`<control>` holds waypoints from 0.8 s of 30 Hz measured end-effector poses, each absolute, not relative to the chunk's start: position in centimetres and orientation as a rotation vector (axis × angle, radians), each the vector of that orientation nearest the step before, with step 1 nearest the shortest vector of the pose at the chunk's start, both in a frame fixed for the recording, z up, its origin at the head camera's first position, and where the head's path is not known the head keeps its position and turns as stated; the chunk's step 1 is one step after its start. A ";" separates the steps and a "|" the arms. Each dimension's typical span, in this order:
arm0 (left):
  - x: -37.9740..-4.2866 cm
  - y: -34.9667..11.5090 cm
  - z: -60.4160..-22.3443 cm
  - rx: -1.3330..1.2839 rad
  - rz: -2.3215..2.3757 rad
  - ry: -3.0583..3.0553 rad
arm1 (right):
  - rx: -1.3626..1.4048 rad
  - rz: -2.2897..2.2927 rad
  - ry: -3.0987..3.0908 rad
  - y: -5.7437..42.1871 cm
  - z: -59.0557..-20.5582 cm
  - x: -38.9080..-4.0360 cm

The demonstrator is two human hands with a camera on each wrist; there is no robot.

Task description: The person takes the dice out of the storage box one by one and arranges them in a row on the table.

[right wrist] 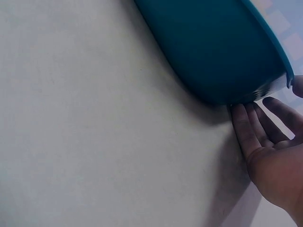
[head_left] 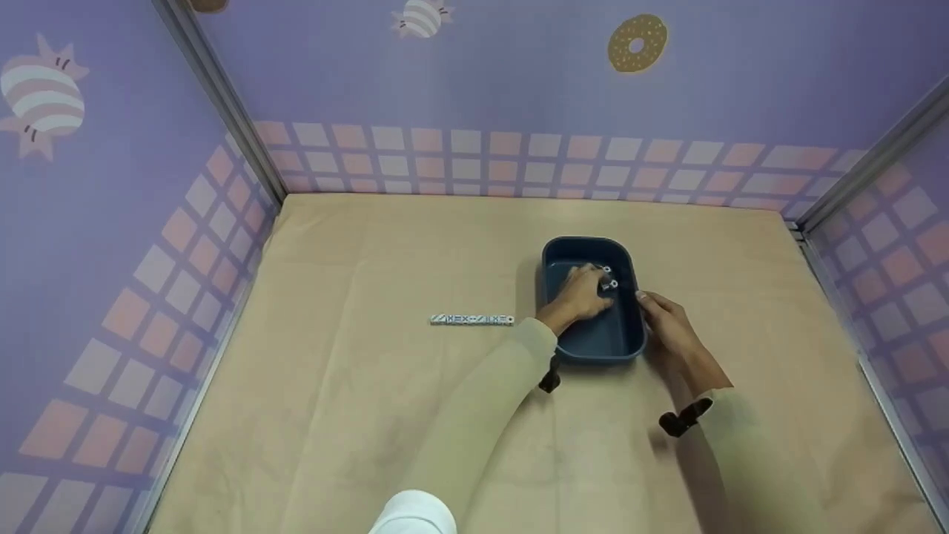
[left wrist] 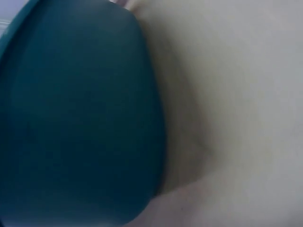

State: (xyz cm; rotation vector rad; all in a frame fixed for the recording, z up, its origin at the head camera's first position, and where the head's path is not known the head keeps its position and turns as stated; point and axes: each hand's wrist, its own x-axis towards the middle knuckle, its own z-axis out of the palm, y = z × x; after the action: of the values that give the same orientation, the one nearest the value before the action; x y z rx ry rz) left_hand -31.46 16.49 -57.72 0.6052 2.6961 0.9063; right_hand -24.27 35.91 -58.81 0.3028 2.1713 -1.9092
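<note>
My left hand (head_left: 582, 291) reaches down into a dark blue rectangular bin (head_left: 602, 343), its fingers bent beside small white cubes (head_left: 613, 284). Whether the fingers pinch one of them I cannot tell. On the bin's right side my right hand (head_left: 673, 326) grips the wall, thumb at the rim. In the right wrist view the fingers (right wrist: 244, 130) press against the outside of the bin (right wrist: 213, 47), below its rim. The left wrist view is mostly filled by the bin's outer wall (left wrist: 80, 104). Left of the bin lies a straight row of small white cubes with dark symbols (head_left: 471, 320).
A beige cloth (head_left: 356, 415) covers the table. Purple printed walls (head_left: 504, 89) with a pink and white check band stand at the back and both sides. The bin's walls rise around the left hand.
</note>
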 end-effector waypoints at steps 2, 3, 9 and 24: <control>-31.4 16.5 -57.8 0.638 0.882 2.709 | 0.305 -1.904 2.179 35.9 -58.8 -24.3; -31.4 16.5 -57.8 0.648 0.875 2.717 | 0.307 -1.910 2.178 35.9 -58.8 -24.3; -31.4 16.5 -58.0 0.706 0.847 2.755 | 0.315 -1.933 2.175 35.6 -59.0 -24.1; -29.8 11.5 -51.9 1.166 1.442 2.578 | 0.311 -1.900 2.200 35.7 -58.7 -24.0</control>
State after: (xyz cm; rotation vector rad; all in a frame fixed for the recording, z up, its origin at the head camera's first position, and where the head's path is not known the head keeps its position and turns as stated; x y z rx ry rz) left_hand -29.78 11.53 -51.87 1.1664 2.5776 1.4416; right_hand -24.04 35.66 -58.74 0.3109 2.2002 -1.9003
